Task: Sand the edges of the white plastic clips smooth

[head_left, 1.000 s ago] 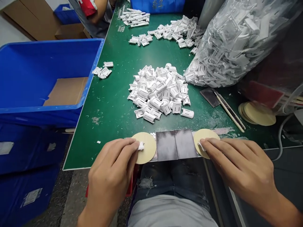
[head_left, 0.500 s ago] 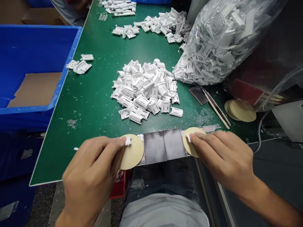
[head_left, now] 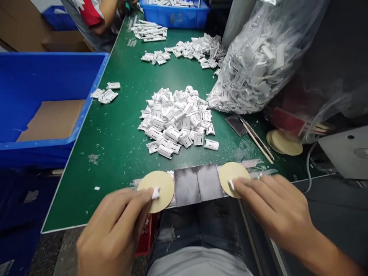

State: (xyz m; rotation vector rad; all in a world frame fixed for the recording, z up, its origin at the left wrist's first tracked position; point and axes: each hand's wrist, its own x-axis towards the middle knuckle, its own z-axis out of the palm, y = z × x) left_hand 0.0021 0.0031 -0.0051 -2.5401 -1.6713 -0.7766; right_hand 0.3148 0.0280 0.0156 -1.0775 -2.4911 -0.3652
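Left hand (head_left: pixel 115 226): grip pinching the left white piece (head_left: pixel 155 193) between fingertips, over the left disc (head_left: pixel 164 183), a pale yellow round near the counter's front edge. Right hand (head_left: pixel 280 211): grip likewise pinching the right white piece (head_left: pixel 231 184) over the right disc (head_left: pixel 231 172). Dark sheets (head_left: pixel 198 185) lie between the discs; beyond them, a heap of white parts (head_left: pixel 178 120) sits on the counter (head_left: pixel 126 153), with a filled clear bag (head_left: pixel 255 69) behind it to the right.

Assessment: the step appears to be rubbing the pieces on the discs. Keep each face flat, press lightly and evenly, and keep fingertips clear of the surface.

Limitations: the undersides of both pieces are hidden, so contact with the discs cannot be confirmed. Both hands are slightly blurred, thumbs mostly concealed; the left wrist is cut off at the bottom edge.
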